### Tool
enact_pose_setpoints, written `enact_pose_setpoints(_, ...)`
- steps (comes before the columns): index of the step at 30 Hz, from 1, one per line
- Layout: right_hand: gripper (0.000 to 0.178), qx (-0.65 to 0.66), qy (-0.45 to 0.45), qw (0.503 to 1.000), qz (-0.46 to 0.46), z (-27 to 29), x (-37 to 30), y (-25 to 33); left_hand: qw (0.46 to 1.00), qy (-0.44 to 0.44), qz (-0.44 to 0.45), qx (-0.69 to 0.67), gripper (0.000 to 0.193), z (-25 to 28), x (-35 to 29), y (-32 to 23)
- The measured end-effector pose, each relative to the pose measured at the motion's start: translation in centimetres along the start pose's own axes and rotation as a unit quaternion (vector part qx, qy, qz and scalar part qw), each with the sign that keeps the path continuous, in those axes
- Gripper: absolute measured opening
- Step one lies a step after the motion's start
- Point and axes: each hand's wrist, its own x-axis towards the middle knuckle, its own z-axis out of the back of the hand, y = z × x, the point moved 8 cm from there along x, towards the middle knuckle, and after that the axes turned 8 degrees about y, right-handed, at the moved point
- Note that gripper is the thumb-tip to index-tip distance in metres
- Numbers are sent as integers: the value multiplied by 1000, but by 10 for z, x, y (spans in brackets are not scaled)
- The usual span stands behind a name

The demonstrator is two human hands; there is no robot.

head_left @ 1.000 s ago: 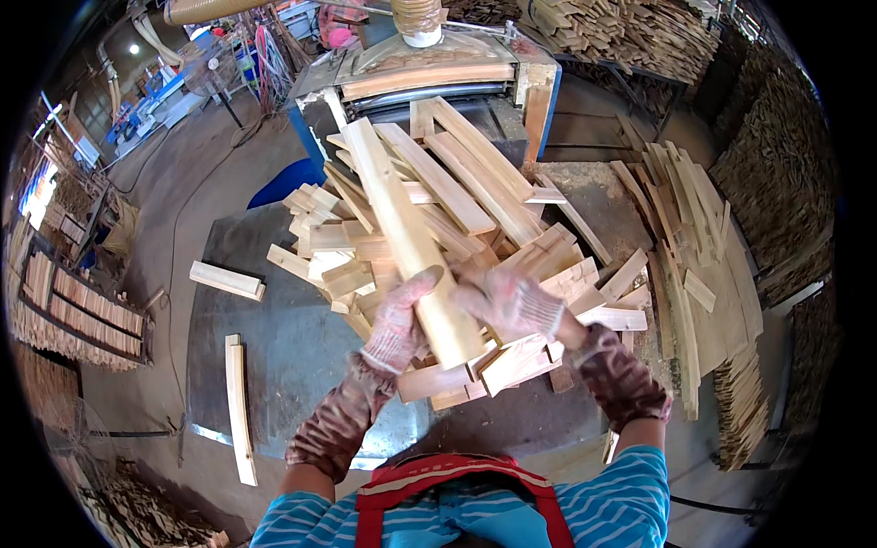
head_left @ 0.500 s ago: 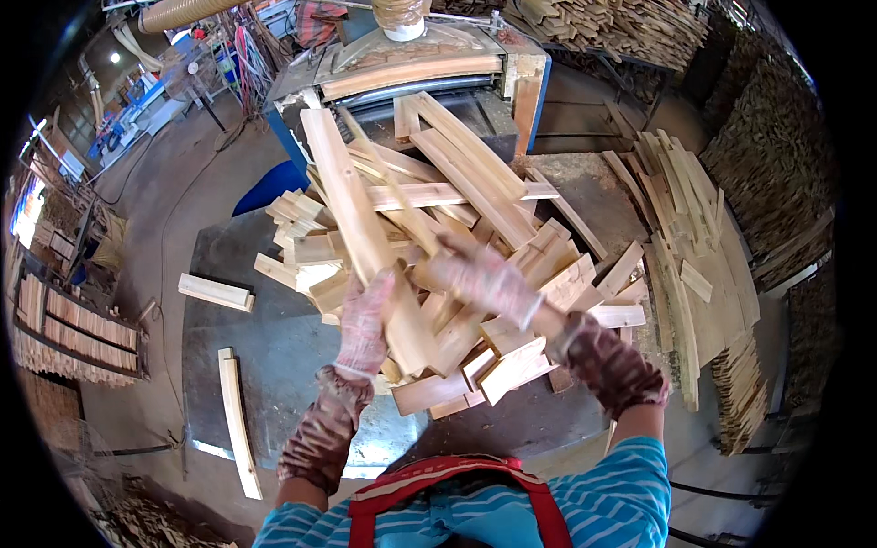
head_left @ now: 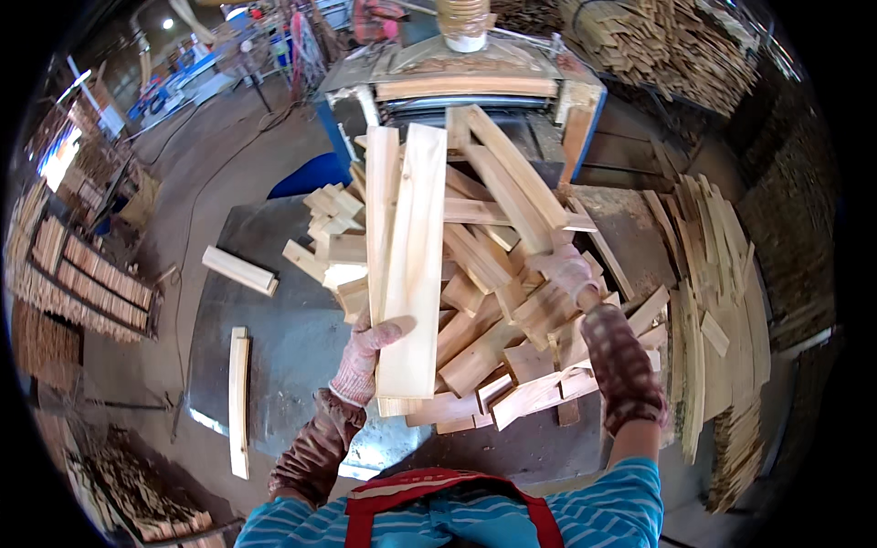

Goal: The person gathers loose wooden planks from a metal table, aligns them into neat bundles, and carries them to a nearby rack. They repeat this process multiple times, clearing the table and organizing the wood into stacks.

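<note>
My left hand [head_left: 364,361], in a pale knitted glove, is closed round the near part of a long, smooth wooden board [head_left: 416,256], its thumb on the top face. A second, narrower board [head_left: 380,210] lies along its left side in the same grip. My right hand [head_left: 565,269], gloved too, is at the near end of another long board [head_left: 513,203] on the pile and appears to grip it; its fingers are partly blurred. Beneath and between my hands lies a heap of short wooden pieces [head_left: 475,352], jumbled at many angles.
Beyond the heap stands a planer-like machine [head_left: 466,68] with a roller and a hose. Loose pieces [head_left: 239,269] lie on the dark metal table [head_left: 274,365]. Long thin strips [head_left: 708,237] are stacked at the right, and bundled wood [head_left: 87,274] stands at the far left.
My left hand's board has swung more upright, with a second board now beside it. My right hand has moved right, from the middle of the heap to another board's end. The whole view has shifted.
</note>
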Motion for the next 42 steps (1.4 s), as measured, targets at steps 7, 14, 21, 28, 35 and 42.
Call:
enact_pose_setpoints(7, 81, 526, 151, 829, 115, -43, -136, 128, 994, -41, -47, 91, 71, -8, -20, -8)
enact_pose_setpoints(14, 108, 170, 50, 948, 266, -153, -235, 235, 974, -94, -189, 82, 89, 21, -88, 4)
enact_pose_setpoints(21, 93, 13, 50, 947, 317, -220, -258, 251, 964, -192, -180, 35, 71, 112, -193, 21)
enact_pose_setpoints(28, 100, -120, 70, 932, 336, -310, -259, 248, 921, -375, 39, 98, 38, 263, -255, 142)
enact_pose_setpoints(35, 94, -203, 61, 923, 321, -367, -232, 271, 784, -389, 221, 431, 73, 370, -262, 146)
enact_pose_setpoints(42, 97, 131, 182, 934, 278, -447, -213, 279, 979, -187, -25, -77, 76, 320, -182, 31)
